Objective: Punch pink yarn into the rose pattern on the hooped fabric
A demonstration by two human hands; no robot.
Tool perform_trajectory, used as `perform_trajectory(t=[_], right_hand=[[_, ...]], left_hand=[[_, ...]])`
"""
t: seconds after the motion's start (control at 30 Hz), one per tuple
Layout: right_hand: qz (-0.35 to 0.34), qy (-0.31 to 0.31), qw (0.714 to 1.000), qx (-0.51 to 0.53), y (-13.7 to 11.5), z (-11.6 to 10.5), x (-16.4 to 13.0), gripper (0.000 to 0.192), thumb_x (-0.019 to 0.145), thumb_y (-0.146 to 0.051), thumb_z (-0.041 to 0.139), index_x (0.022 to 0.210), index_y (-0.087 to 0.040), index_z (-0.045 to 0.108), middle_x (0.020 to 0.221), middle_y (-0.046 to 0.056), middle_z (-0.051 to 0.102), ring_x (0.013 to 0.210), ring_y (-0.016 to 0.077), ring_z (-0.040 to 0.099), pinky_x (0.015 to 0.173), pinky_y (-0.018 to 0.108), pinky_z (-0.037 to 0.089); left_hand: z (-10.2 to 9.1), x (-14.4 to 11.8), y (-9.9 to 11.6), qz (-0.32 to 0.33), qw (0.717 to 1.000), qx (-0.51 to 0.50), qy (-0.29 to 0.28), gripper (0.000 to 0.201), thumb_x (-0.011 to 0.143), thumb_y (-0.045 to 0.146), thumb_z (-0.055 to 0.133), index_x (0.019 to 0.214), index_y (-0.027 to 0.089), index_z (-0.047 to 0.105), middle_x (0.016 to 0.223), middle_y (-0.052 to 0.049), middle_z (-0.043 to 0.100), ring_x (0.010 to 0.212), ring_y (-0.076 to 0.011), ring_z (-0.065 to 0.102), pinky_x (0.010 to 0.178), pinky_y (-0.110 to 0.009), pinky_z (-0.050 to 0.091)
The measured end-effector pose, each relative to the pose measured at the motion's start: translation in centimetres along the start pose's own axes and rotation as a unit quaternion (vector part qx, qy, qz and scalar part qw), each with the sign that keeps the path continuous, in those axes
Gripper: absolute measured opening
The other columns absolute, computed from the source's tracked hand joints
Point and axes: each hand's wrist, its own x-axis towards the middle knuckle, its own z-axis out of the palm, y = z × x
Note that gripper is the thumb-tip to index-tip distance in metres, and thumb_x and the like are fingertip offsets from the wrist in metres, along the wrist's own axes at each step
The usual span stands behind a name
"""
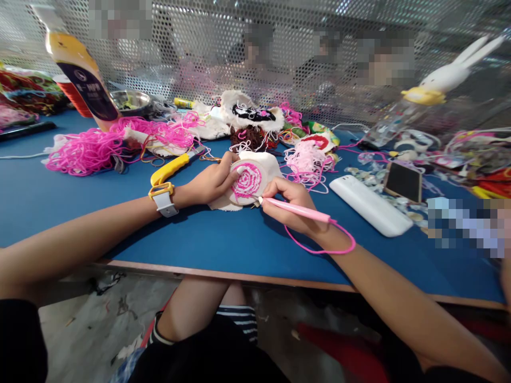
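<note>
My left hand (219, 180) grips the left rim of a small round embroidery hoop (247, 181), its thumb lying over the edge. Off-white cloth is stretched in the hoop and sticks out around it. A pink and white spiral of yarn covers the middle of the cloth. Closed around a pink punch needle pen (297, 208), my right hand (288, 201) is at the hoop's lower right, with the needle tip at the cloth. Pink yarn loops from the pen's back end below my right wrist.
Pink yarn heaps (88, 149), a yellow-handled cutter (170, 169) and a glue bottle (85, 74) lie or stand left. Pale pink yarn (307, 162) and stitched cloth pieces are behind the hoop. On the right are a white case (369, 206), a dark-screened phone (403, 182) and a rabbit-topped bottle (415, 111).
</note>
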Motion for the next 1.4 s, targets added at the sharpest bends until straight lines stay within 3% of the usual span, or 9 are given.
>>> perform_trajectory(t=[0.3, 0.53, 0.77, 1.03, 1.2, 1.3, 1.4], right_hand=[[-0.012, -0.011, 1.000, -0.015, 0.0, 0.1, -0.1, 0.014, 0.076, -0.019, 0.060, 0.068, -0.020, 0.049, 0.067, -0.001, 0.055, 0.062, 0.0116, 0.048, 0.060, 0.026, 0.039], [-0.101, -0.038, 0.990, -0.091, 1.0, 0.6, 0.1, 0.009, 0.083, -0.021, 0.059, 0.075, -0.020, 0.056, 0.078, 0.003, 0.063, 0.073, 0.0153, 0.057, 0.071, 0.030, 0.043], [0.013, 0.046, 0.999, -0.013, 0.3, 0.0, -0.2, 0.019, 0.075, -0.022, 0.063, 0.065, -0.020, 0.046, 0.063, -0.002, 0.053, 0.058, 0.0112, 0.044, 0.055, 0.026, 0.036], [0.006, 0.031, 0.999, -0.005, -0.3, 0.1, -0.2, 0.015, 0.072, -0.017, 0.060, 0.064, -0.020, 0.047, 0.064, -0.001, 0.055, 0.061, 0.0117, 0.047, 0.058, 0.026, 0.038], [0.005, 0.029, 0.999, -0.014, -0.2, 0.2, -0.3, 0.016, 0.073, -0.016, 0.060, 0.065, -0.020, 0.047, 0.065, -0.001, 0.056, 0.061, 0.0119, 0.048, 0.058, 0.026, 0.039], [-0.012, 0.023, 0.999, -0.038, 0.0, 0.1, -0.3, 0.015, 0.076, -0.014, 0.060, 0.066, -0.020, 0.049, 0.067, -0.001, 0.058, 0.061, 0.0118, 0.049, 0.059, 0.027, 0.039], [-0.080, -0.014, 0.993, -0.085, 0.4, -0.1, 0.1, 0.013, 0.081, -0.014, 0.057, 0.070, -0.020, 0.052, 0.072, 0.001, 0.061, 0.067, 0.0134, 0.054, 0.064, 0.028, 0.042]], left_hand=[[-0.1, 0.1, 0.0, 0.011, 1.000, 0.000, -0.007, 0.030, 0.099, 0.036, 0.029, 0.115, 0.012, 0.040, 0.106, -0.016, 0.061, 0.089, -0.0236, 0.064, 0.078, -0.035, 0.051], [-0.5, 0.1, 0.6, 0.021, 0.999, 0.039, -0.022, 0.033, 0.099, 0.035, 0.028, 0.117, 0.010, 0.040, 0.096, -0.015, 0.063, 0.085, -0.0239, 0.064, 0.075, -0.036, 0.050], [-0.5, 0.2, 0.1, 0.026, 0.998, 0.056, -0.029, 0.036, 0.099, 0.036, 0.026, 0.118, 0.009, 0.039, 0.099, -0.017, 0.063, 0.091, -0.0265, 0.065, 0.080, -0.038, 0.051], [-0.5, 0.2, 0.0, 0.013, 0.998, 0.052, -0.036, 0.037, 0.099, 0.037, 0.027, 0.120, 0.009, 0.039, 0.101, -0.017, 0.062, 0.095, -0.0264, 0.065, 0.080, -0.036, 0.051], [-0.5, 0.1, 0.0, 0.019, 0.998, 0.054, -0.031, 0.033, 0.099, 0.035, 0.027, 0.119, 0.011, 0.038, 0.100, -0.015, 0.063, 0.086, -0.0238, 0.066, 0.075, -0.034, 0.050], [-0.5, 0.2, -0.1, 0.023, 0.998, 0.048, -0.031, 0.032, 0.100, 0.036, 0.027, 0.118, 0.012, 0.038, 0.100, -0.014, 0.063, 0.083, -0.0221, 0.065, 0.074, -0.032, 0.050], [-0.5, 0.3, -0.1, 0.030, 0.998, 0.041, -0.037, 0.032, 0.100, 0.036, 0.027, 0.116, 0.011, 0.038, 0.100, -0.014, 0.062, 0.084, -0.0219, 0.065, 0.074, -0.032, 0.050]])
